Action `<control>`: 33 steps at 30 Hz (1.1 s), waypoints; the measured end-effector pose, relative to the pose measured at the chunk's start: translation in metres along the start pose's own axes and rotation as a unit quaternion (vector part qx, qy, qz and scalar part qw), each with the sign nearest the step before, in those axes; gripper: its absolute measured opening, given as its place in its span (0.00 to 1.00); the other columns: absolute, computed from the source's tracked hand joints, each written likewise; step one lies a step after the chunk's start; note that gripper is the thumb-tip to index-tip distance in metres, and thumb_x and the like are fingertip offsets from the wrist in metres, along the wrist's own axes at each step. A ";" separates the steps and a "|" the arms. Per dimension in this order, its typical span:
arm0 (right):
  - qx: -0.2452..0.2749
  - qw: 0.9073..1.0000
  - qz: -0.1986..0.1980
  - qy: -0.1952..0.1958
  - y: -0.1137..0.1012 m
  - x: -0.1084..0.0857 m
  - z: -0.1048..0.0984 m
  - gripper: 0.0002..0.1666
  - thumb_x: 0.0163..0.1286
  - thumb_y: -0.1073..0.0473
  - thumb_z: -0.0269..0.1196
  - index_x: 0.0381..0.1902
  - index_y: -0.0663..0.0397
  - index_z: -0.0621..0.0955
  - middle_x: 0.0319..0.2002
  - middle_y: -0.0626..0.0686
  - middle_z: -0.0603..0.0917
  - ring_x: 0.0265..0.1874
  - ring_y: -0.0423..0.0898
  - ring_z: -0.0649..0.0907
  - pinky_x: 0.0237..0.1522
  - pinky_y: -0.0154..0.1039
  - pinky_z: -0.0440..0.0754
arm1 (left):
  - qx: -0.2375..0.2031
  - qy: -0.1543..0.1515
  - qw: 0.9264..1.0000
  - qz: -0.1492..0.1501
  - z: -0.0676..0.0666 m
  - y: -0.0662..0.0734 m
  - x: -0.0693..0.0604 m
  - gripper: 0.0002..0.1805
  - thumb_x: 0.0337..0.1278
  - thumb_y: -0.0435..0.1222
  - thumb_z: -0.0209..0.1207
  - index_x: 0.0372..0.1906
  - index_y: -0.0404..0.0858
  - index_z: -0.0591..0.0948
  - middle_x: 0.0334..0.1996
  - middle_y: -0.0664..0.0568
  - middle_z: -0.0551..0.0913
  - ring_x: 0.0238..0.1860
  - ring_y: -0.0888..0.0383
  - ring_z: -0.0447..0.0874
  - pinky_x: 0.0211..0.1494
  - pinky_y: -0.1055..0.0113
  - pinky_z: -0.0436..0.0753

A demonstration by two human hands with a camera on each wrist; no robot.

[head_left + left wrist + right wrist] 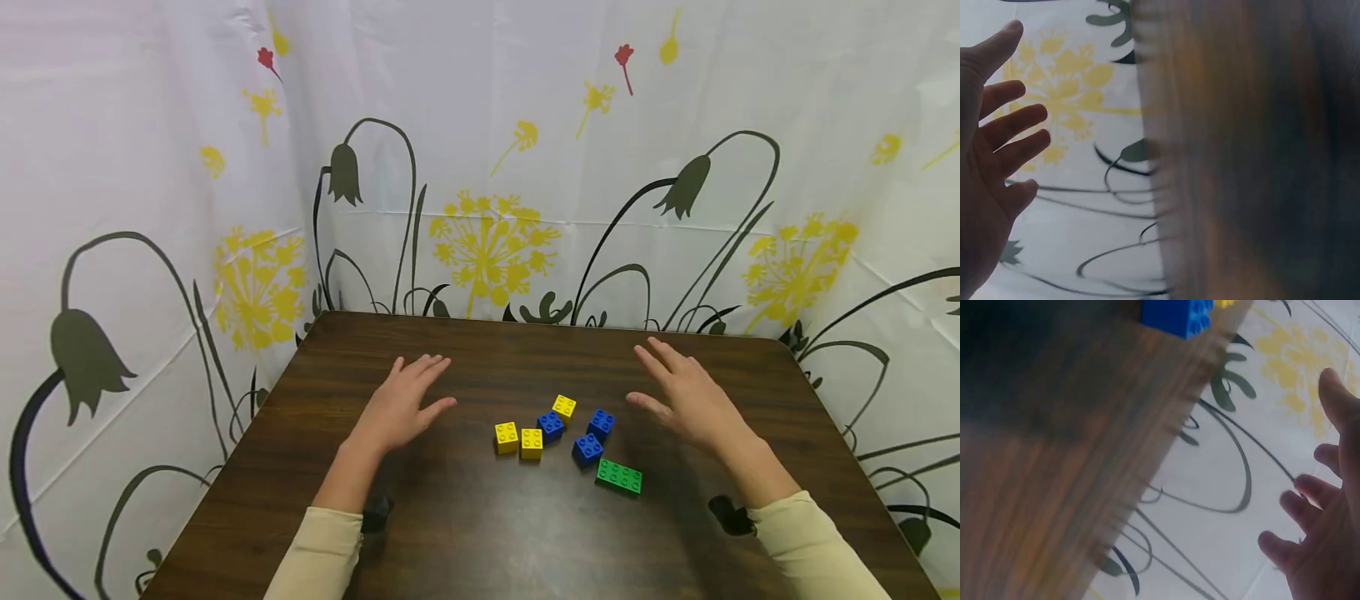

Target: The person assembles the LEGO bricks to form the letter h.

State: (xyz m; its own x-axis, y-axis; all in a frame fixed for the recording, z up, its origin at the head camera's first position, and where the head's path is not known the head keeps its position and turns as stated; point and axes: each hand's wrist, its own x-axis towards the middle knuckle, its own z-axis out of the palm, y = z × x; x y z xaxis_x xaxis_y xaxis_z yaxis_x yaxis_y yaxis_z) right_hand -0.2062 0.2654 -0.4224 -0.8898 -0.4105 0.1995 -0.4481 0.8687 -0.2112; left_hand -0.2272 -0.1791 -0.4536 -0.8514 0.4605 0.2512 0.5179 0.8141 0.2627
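Note:
Toy building bricks sit in a loose group on the table: three yellow ones, among them a left yellow brick (506, 437), three blue ones, among them a front blue brick (587, 450), and one longer green brick (619, 477). To the left of the group my left hand (401, 404) is held with fingers extended and thumb apart, touching no brick. On the other side my right hand (690, 400) is spread likewise, nearest to the rear right blue brick (601, 425). In the right wrist view part of a blue brick (1175, 315) shows at the top edge.
The dark wood table (465, 542) carries the bricks and ends at a straight far edge. A white curtain (465, 100) printed with flowers hangs behind it and along both sides. A dark wrist strap (731, 515) is on the right wrist.

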 end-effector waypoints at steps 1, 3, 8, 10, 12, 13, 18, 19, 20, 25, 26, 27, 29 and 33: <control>0.004 1.000 -0.006 0.000 -0.002 -0.001 0.003 0.46 0.70 0.41 0.61 0.75 0.57 0.60 0.73 0.65 0.59 0.68 0.66 0.64 0.67 0.66 0.57 | -0.023 -0.002 1.000 -0.001 0.004 0.001 0.000 0.36 0.65 0.55 0.58 0.72 0.42 0.67 0.69 0.46 0.69 0.71 0.48 0.63 0.75 0.44 0.51; 0.013 1.000 -0.011 -0.001 -0.007 -0.002 0.010 0.44 0.69 0.44 0.63 0.74 0.57 0.62 0.71 0.64 0.64 0.65 0.65 0.68 0.65 0.65 0.63 | -0.064 -0.002 0.998 -0.004 0.012 0.005 -0.001 0.36 0.65 0.53 0.59 0.72 0.43 0.67 0.68 0.47 0.71 0.68 0.49 0.67 0.73 0.45 0.57; 0.031 0.999 -0.025 -0.006 -0.022 -0.007 0.034 0.28 0.67 0.48 0.67 0.60 0.56 0.77 0.52 0.56 0.80 0.47 0.53 0.83 0.47 0.53 0.82 | -0.167 0.002 0.986 -0.001 0.036 0.020 0.000 0.35 0.62 0.48 0.64 0.72 0.46 0.68 0.64 0.48 0.74 0.63 0.49 0.73 0.64 0.47 0.72; 0.041 0.998 -0.033 -0.018 -0.028 -0.009 0.044 0.20 0.67 0.49 0.67 0.51 0.55 0.81 0.43 0.51 0.82 0.38 0.46 0.84 0.38 0.46 0.84 | -0.204 -0.006 0.979 0.001 0.046 0.027 0.001 0.35 0.61 0.45 0.65 0.71 0.45 0.69 0.63 0.47 0.75 0.62 0.48 0.75 0.62 0.47 0.74; 0.051 0.997 -0.038 -0.034 -0.034 -0.011 0.054 0.15 0.67 0.49 0.67 0.45 0.52 0.82 0.38 0.47 0.82 0.33 0.41 0.82 0.34 0.40 0.83 | -0.230 -0.018 0.973 0.000 0.056 0.033 0.001 0.34 0.60 0.42 0.67 0.70 0.44 0.70 0.62 0.45 0.76 0.60 0.46 0.76 0.61 0.47 0.75; 0.054 0.997 -0.038 -0.040 -0.037 -0.011 0.058 0.14 0.67 0.49 0.67 0.43 0.51 0.82 0.37 0.46 0.82 0.32 0.39 0.81 0.33 0.38 0.83 | -0.242 -0.024 0.970 -0.001 0.060 0.036 0.001 0.34 0.59 0.41 0.67 0.70 0.42 0.70 0.62 0.45 0.76 0.59 0.46 0.76 0.61 0.47 0.75; 0.050 0.997 -0.030 -0.044 -0.045 -0.015 0.077 0.15 0.64 0.47 0.69 0.42 0.50 0.83 0.35 0.45 0.83 0.29 0.37 0.81 0.29 0.37 0.81 | -0.248 -0.045 0.968 -0.010 0.080 0.050 0.003 0.33 0.56 0.40 0.70 0.67 0.38 0.73 0.58 0.47 0.79 0.55 0.50 0.79 0.58 0.51 0.78; 0.048 0.998 -0.029 -0.042 -0.046 -0.015 0.080 0.16 0.64 0.46 0.69 0.42 0.50 0.83 0.35 0.45 0.83 0.29 0.37 0.81 0.29 0.37 0.81 | -0.244 -0.047 0.969 -0.012 0.083 0.052 0.004 0.33 0.56 0.41 0.70 0.66 0.37 0.74 0.57 0.48 0.79 0.54 0.51 0.79 0.57 0.51 0.78; 0.046 0.998 -0.028 -0.040 -0.047 -0.016 0.083 0.17 0.63 0.46 0.70 0.42 0.50 0.83 0.35 0.46 0.83 0.28 0.37 0.81 0.29 0.37 0.81 | -0.239 -0.048 0.970 -0.014 0.085 0.054 0.004 0.33 0.55 0.41 0.70 0.65 0.37 0.75 0.56 0.49 0.79 0.53 0.52 0.79 0.56 0.52 0.79; 0.040 0.999 -0.012 -0.020 -0.051 -0.016 0.090 0.19 0.59 0.44 0.72 0.40 0.48 0.81 0.32 0.44 0.82 0.26 0.37 0.79 0.27 0.37 0.79 | -0.222 -0.036 0.974 -0.030 0.094 0.062 0.007 0.27 0.52 0.39 0.72 0.58 0.37 0.80 0.52 0.51 0.81 0.53 0.52 0.79 0.58 0.52 0.77; 0.041 0.999 -0.005 -0.017 -0.052 -0.016 0.092 0.19 0.58 0.44 0.73 0.40 0.47 0.81 0.31 0.44 0.82 0.26 0.37 0.79 0.27 0.37 0.79 | -0.220 -0.033 0.974 -0.036 0.096 0.063 0.007 0.26 0.52 0.38 0.72 0.57 0.37 0.81 0.52 0.51 0.82 0.54 0.51 0.79 0.58 0.52 0.77; 0.042 0.999 0.001 -0.016 -0.053 -0.016 0.093 0.19 0.57 0.44 0.73 0.39 0.47 0.81 0.30 0.43 0.82 0.25 0.37 0.78 0.26 0.37 0.78 | -0.217 -0.030 0.975 -0.042 0.097 0.064 0.007 0.25 0.51 0.38 0.72 0.56 0.38 0.81 0.51 0.51 0.82 0.54 0.51 0.79 0.59 0.52 0.77; 0.047 0.999 0.011 -0.014 -0.053 -0.016 0.094 0.19 0.57 0.45 0.74 0.39 0.46 0.80 0.29 0.43 0.82 0.25 0.38 0.78 0.27 0.38 0.78 | -0.216 -0.024 0.975 -0.050 0.099 0.065 0.008 0.24 0.50 0.36 0.73 0.54 0.38 0.83 0.50 0.52 0.83 0.54 0.51 0.80 0.59 0.52 0.77; 0.058 0.998 0.021 -0.011 -0.053 -0.015 0.094 0.17 0.57 0.48 0.75 0.38 0.47 0.81 0.30 0.45 0.83 0.27 0.40 0.81 0.29 0.40 0.81 | -0.221 -0.018 0.973 -0.060 0.102 0.064 0.010 0.22 0.48 0.34 0.74 0.53 0.40 0.84 0.49 0.53 0.84 0.53 0.53 0.80 0.59 0.53 0.77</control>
State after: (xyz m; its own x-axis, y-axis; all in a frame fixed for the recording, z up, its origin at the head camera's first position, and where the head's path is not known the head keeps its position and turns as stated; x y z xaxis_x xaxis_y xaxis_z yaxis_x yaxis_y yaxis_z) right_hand -0.1774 0.1990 -0.5042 -0.9086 -0.3821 0.1684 -0.4172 0.8471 -0.3291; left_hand -0.2112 -0.0862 -0.5292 -0.9062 0.3899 0.1636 0.3931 0.6344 0.6655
